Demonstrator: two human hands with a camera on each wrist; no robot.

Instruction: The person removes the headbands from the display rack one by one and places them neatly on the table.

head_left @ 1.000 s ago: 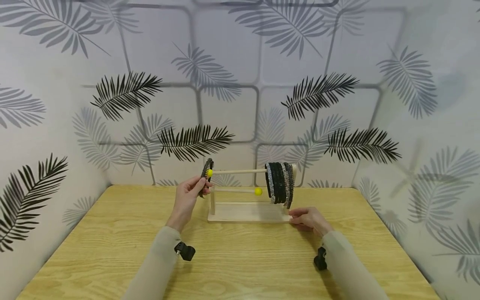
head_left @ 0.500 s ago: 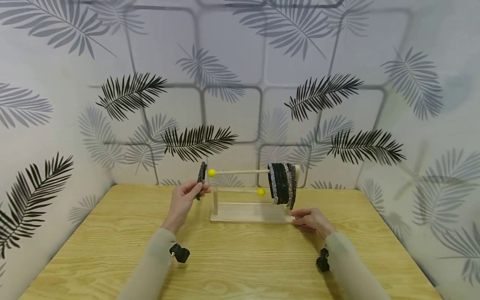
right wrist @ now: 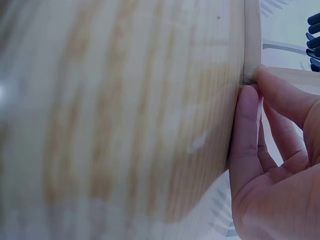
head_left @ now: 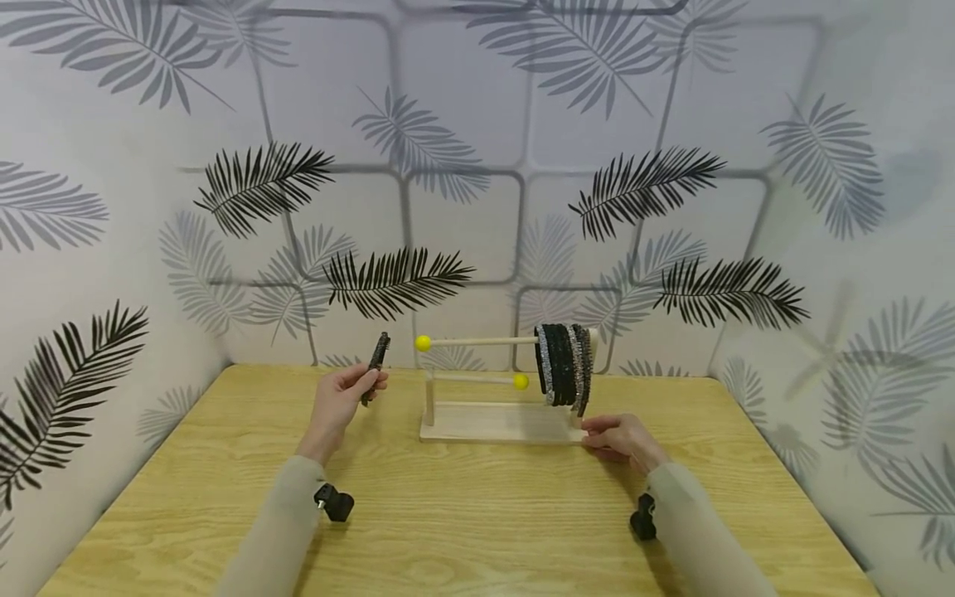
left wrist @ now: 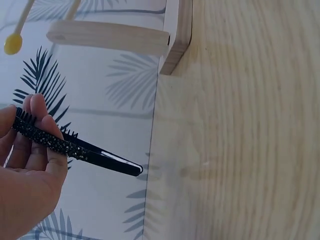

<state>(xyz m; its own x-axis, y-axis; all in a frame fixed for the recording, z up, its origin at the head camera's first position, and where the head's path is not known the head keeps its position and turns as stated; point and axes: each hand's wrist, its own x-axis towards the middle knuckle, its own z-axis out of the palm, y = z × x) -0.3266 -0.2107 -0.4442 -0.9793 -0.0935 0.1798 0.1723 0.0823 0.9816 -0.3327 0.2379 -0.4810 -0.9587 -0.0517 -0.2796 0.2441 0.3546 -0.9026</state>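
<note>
My left hand (head_left: 337,406) pinches a black headband (left wrist: 60,146) set with small glittering stones. Comb teeth line its inner side in the left wrist view, and its smooth ends point away from the palm. Hand and headband are in the air left of a pale wooden stand (head_left: 492,424), apart from it. At the stand's right front corner, my right hand (head_left: 622,439) holds the base between thumb and fingers, also seen in the right wrist view. Several black and silver headbands (head_left: 563,365) hang together at the right end of the stand's upper bar (head_left: 481,342).
A yellow ball (head_left: 423,343) caps the upper bar's left end. The lower bar (head_left: 470,380) carries another yellow ball (head_left: 521,381) on its right end. The stand rests on a wood-grain table (head_left: 477,514) near a leaf-patterned backdrop (head_left: 462,207).
My left hand has drawn the headband leftward off the upper bar's ball end and tilted it. My right hand has stayed at the base corner.
</note>
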